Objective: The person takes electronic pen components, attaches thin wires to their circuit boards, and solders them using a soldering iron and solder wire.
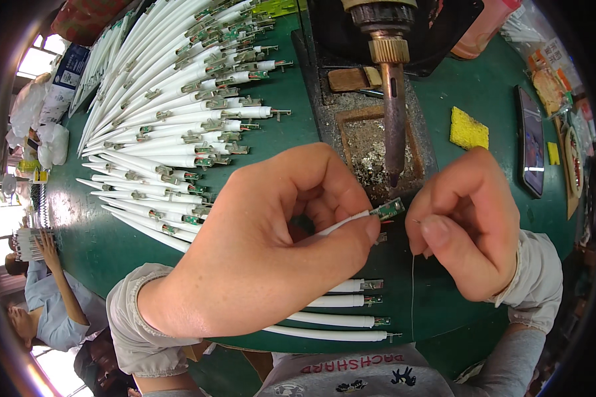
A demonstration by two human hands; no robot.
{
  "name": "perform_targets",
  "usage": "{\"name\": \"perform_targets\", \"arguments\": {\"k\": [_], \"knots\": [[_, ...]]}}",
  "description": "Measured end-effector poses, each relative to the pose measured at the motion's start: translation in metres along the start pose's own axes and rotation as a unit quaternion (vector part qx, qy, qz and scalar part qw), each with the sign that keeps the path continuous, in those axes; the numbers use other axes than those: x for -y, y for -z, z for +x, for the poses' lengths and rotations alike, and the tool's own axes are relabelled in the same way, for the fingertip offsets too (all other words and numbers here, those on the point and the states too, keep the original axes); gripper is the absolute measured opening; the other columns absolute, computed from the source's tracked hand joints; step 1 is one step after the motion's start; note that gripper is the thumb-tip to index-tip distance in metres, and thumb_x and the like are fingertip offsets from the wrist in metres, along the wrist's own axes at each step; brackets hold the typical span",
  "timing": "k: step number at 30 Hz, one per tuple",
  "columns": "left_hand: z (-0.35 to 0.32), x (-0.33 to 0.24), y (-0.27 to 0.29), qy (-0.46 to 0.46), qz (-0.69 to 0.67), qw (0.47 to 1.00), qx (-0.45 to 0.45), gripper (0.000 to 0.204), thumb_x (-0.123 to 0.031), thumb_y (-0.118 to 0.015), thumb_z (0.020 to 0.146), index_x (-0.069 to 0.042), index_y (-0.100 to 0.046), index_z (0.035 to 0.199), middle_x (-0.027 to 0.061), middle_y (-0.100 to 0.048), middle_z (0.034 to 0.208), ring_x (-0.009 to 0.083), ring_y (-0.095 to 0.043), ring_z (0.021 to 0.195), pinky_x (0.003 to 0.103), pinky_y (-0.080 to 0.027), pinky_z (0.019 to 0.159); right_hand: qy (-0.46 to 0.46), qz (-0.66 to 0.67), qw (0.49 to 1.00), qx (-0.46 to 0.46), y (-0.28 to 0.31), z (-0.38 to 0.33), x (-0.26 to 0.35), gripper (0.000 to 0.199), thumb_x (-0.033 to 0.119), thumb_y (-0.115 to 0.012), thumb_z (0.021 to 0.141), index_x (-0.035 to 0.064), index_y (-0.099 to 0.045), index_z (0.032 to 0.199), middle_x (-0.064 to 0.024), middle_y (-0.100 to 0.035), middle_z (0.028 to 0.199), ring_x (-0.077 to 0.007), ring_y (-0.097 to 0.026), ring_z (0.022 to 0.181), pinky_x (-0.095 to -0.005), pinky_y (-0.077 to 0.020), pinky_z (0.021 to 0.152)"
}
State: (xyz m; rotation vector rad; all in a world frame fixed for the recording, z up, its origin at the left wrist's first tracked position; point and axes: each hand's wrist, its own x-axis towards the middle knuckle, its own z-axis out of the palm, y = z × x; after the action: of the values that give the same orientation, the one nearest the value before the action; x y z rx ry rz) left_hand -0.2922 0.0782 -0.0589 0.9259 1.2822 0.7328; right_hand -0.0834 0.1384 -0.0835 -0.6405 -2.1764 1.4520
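Observation:
My left hand (265,251) is closed round a slim white tube (343,223), thumb and index finger pinching it near its end. From that end a small green circuit board (389,209) sticks out to the right. Between the thumb and fingers of my right hand (473,228) is a thin solder wire (413,291), whose long tail hangs down. A soldering iron (394,112) points downward above both hands, its dark tip a little above the circuit board and apart from it. Below my left hand lie several similar white tubes (334,320).
Many white tubes (172,129) with boards are fanned out on the green table (275,139). Under the iron stands a tray (343,132) of solder scraps. A yellow sponge (469,128) and a phone (531,142) lie on the right. Another person (59,311) works at far left.

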Motion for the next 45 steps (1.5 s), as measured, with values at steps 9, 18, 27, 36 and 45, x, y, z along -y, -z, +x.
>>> {"name": "perform_targets", "arguments": {"k": [9,18,27,36,45], "knots": [[0.003,-0.002,0.000,-0.028,-0.021,0.999,-0.029,0.013,0.000,-0.062,0.080,-0.001,-0.052,0.089,0.0011,-0.056,0.078,0.0035,-0.050,0.066,0.017,-0.038,0.056,-0.080,0.068,0.994,-0.016,-0.001,0.008,0.004,0.015,0.008,-0.053,0.087,0.0012,-0.040,0.091,-0.0081,-0.054,0.077,-0.0093,-0.053,0.063,-0.0199,-0.0418,0.053],[0.002,-0.002,-0.003,-0.047,-0.070,0.995,-0.051,0.016,0.001,-0.063,0.078,-0.001,-0.053,0.089,0.0006,-0.054,0.076,0.0032,-0.046,0.058,0.017,-0.034,0.049,-0.077,0.099,0.991,-0.042,-0.003,0.008,0.004,0.018,0.011,-0.054,0.087,0.0018,-0.040,0.092,-0.0079,-0.053,0.077,-0.0094,-0.052,0.063,-0.0198,-0.0423,0.053],[0.005,0.001,0.005,-0.032,-0.093,0.994,-0.039,0.014,-0.001,-0.063,0.078,0.000,-0.052,0.086,0.0050,-0.058,0.075,0.0048,-0.047,0.054,0.018,-0.034,0.045,-0.081,0.088,0.992,-0.042,-0.002,0.008,0.006,0.015,0.006,-0.057,0.084,0.0011,-0.045,0.092,-0.0067,-0.053,0.078,-0.0090,-0.051,0.064,-0.0202,-0.0401,0.055],[0.001,0.002,0.004,0.005,-0.072,0.997,-0.012,0.013,0.002,-0.062,0.077,0.000,-0.052,0.085,0.0042,-0.059,0.078,0.0058,-0.053,0.067,0.018,-0.041,0.059,0.245,-0.203,0.946,-0.067,-0.005,0.012,-0.012,0.031,-0.006,-0.071,0.067,0.0036,-0.057,0.093,-0.0076,-0.052,0.082,-0.0168,-0.050,0.063,-0.0270,-0.0379,0.056],[0.001,-0.001,0.002,0.059,-0.116,0.990,0.045,0.014,0.007,-0.059,0.077,0.002,-0.053,0.088,0.0042,-0.059,0.080,0.0071,-0.056,0.072,0.019,-0.042,0.063,0.383,-0.268,0.881,-0.078,-0.006,0.015,-0.024,0.033,0.000,-0.073,0.056,0.0021,-0.060,0.086,-0.0075,-0.052,0.080,-0.0176,-0.050,0.060,-0.0285,-0.0385,0.051]]}}
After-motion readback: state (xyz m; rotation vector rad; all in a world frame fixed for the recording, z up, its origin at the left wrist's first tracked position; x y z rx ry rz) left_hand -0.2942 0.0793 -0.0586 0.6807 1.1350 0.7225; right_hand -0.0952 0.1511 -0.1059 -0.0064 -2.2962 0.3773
